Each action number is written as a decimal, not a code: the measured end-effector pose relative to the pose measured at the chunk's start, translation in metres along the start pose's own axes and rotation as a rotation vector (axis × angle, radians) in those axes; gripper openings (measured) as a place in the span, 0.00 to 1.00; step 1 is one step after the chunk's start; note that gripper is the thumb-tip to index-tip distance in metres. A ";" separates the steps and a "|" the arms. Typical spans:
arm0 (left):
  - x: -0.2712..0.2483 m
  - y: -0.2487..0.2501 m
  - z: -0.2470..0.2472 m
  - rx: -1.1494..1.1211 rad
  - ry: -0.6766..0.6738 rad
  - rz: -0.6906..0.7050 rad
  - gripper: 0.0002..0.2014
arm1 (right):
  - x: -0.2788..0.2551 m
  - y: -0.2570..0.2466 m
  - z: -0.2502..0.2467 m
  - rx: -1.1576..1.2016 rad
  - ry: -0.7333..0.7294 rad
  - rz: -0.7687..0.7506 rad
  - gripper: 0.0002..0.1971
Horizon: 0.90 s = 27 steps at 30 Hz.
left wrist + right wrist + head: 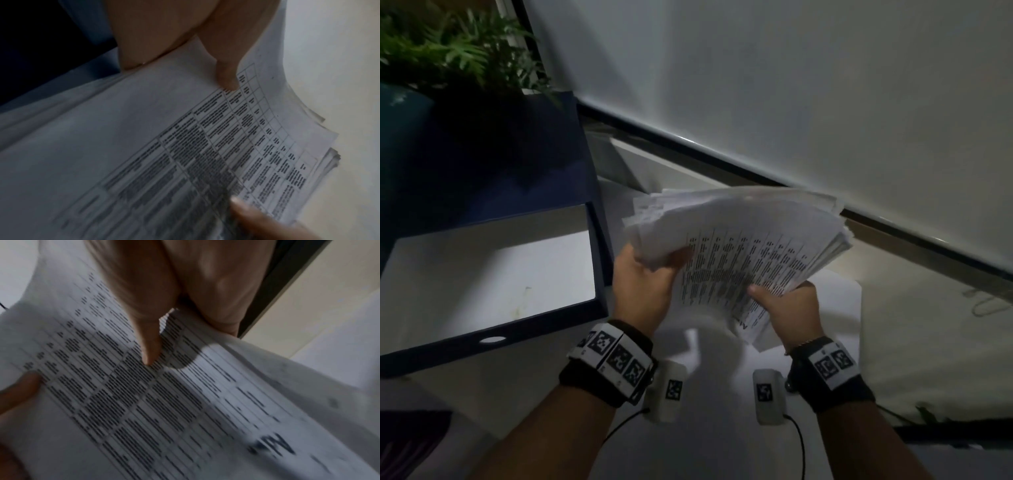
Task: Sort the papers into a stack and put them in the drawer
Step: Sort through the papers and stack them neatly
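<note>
Both hands up: left hand (643, 284) and right hand (789, 306) grip the fanned stack of printed papers (743, 246), fingers curled round it, beside the open drawer (599, 240).

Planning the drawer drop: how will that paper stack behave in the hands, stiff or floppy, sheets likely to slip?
Likely floppy: the paper stack bows between left hand and right hand. Sheets probably slide easily; the edges are fanned, not flush. Likely needs both hands.

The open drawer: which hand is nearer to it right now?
Left. The left hand grips the paper stack just beside the open drawer's dark side wall; the right hand holds the stack's other side, farther from the drawer.
</note>
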State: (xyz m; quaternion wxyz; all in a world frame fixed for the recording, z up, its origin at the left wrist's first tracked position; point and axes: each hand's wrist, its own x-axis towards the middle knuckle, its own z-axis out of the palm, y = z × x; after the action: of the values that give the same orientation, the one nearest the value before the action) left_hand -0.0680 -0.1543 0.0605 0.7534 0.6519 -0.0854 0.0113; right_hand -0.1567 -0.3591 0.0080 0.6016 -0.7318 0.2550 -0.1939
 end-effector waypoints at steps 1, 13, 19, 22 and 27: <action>0.000 0.005 0.000 0.004 -0.005 0.022 0.24 | -0.004 -0.008 -0.002 0.023 -0.016 -0.046 0.17; 0.006 0.006 -0.002 0.014 -0.061 -0.002 0.35 | -0.014 0.032 0.014 0.067 -0.010 0.086 0.26; 0.018 0.002 0.013 0.135 0.028 0.001 0.11 | -0.019 0.046 0.019 -0.116 0.052 0.091 0.21; 0.034 -0.006 0.018 0.191 0.120 -0.015 0.09 | -0.013 0.040 0.009 -0.160 0.009 0.051 0.10; 0.033 -0.074 0.008 0.470 0.233 -0.315 0.18 | -0.016 0.093 -0.012 -0.486 -0.104 0.278 0.12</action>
State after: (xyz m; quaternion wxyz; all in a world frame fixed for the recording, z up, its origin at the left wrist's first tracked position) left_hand -0.0271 -0.1766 -0.0061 0.5789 0.8080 0.1087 -0.0113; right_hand -0.1891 -0.3722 -0.0805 0.4418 -0.8215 0.3605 -0.0051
